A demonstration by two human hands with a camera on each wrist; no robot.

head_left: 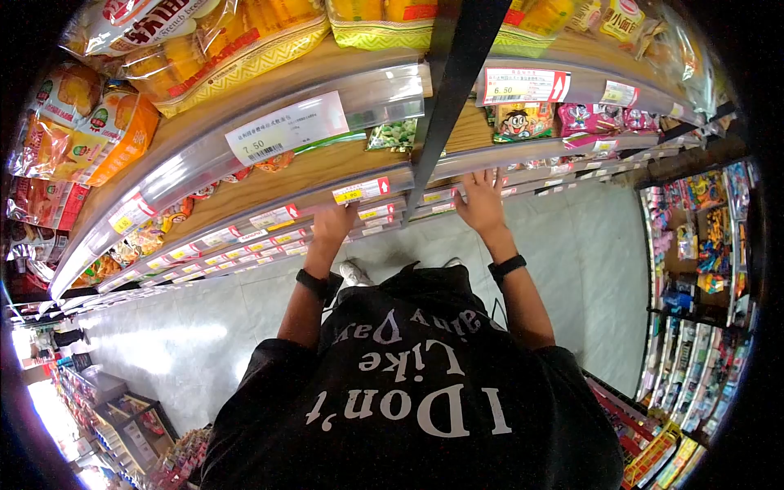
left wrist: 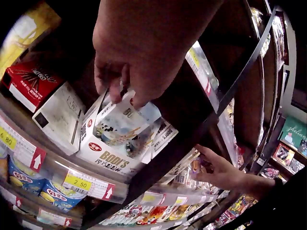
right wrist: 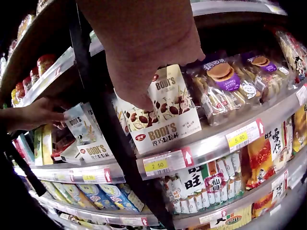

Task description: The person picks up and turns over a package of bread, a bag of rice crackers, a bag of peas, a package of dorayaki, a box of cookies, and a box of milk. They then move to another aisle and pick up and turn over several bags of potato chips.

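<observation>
Left hand [left wrist: 129, 62] pinches a snack box [left wrist: 120, 139]; right hand [right wrist: 144, 52] touches another — BODI'S pack [right wrist: 165, 112].

Two snack boxes [right wrist: 165, 112] [right wrist: 86, 132] stood on one shelf [right wrist: 211, 143], apparently either side of the upright post [right wrist: 103, 124], price tags [right wrist: 156, 165] below them.

1. My head camera looks steeply down over my chest at the shelves [head_left: 327, 167], which arc from 9 to 2 o'clock; both my hands sit near centre.
2. My left wrist camera sits close behind my left hand [left wrist: 139, 62], facing the shelf, with white Bodi's packs [left wrist: 117, 139] just beyond; my right hand [left wrist: 218, 170] shows at 4 o'clock.
3. My right wrist camera looks past my right hand [right wrist: 144, 52] at the same shelf; my left hand [right wrist: 36, 115] shows at 9 o'clock, so both wrist views share this row.
</observation>
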